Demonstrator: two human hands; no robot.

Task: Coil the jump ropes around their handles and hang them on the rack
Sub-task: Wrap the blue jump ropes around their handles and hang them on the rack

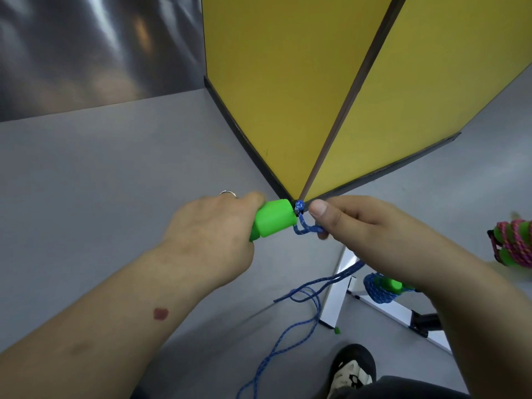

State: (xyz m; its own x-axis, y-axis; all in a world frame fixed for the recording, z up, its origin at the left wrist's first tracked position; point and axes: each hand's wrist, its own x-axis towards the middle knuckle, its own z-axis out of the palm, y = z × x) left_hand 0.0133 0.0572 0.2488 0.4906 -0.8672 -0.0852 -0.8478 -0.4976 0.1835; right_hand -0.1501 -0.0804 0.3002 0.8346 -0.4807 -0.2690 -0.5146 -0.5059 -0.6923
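My left hand (213, 234) grips a bright green jump-rope handle (275, 221), whose end points right. A blue speckled rope (305, 321) leaves that end at a knot, and my right hand (354, 226) pinches it just beside the handle. From there the rope hangs down in loose loops toward the grey floor. Below my right wrist hangs a second green handle wrapped in blue rope (380, 287). At the far right edge a pink rope coiled round green handles (515, 243) hangs too.
A yellow panelled corner (302, 96) stands straight ahead with a dark base strip. A white frame (342, 286), probably the rack, crosses below my right arm. My shoe (352, 370) is at the bottom on the grey floor (115, 168).
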